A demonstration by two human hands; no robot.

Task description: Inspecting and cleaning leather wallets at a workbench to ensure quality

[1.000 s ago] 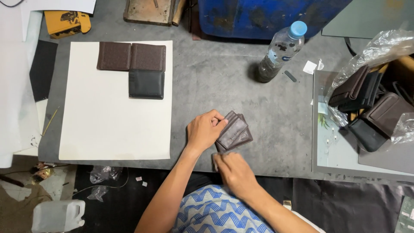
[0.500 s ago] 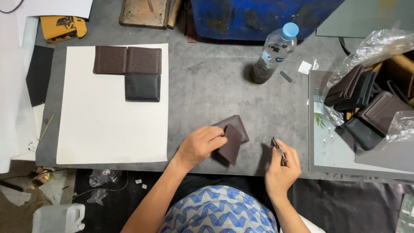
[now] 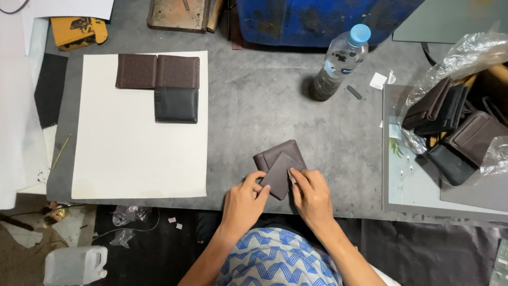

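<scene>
- The left hand (image 3: pixel 244 200) rests on the grey counter (image 3: pixel 254 111), its fingers (image 3: pixel 256 181) bent and pressed against the near-left edge of a dark brown wallet (image 3: pixel 279 168).
- The right hand (image 3: pixel 312 195) sits just to the right of that, its fingers (image 3: pixel 297 177) curled onto the wallet's near-right edge; they seem to pinch a small pale thing against the leather, though it is too small to make out.
- The wallet lies partly open between the two sets of fingers, one flap tilted over the other, its far corner pointing away from the fingertips.
- Far off beyond the left fingers, a cream sheet (image 3: pixel 138 153) lies flat on the counter, carrying two brown wallets (image 3: pixel 157 71) side by side and a black wallet (image 3: pixel 176 104) touching the right one's near edge.
- Well beyond the right fingers stands a clear plastic bottle (image 3: pixel 337 62) with a blue cap.
- Out to the right of the right fingers, a heap of brown and black wallets (image 3: pixel 456 132) spills from a clear plastic bag (image 3: pixel 459 58).
- A blue drum (image 3: pixel 317 21) stands at the far edge of the counter.
</scene>
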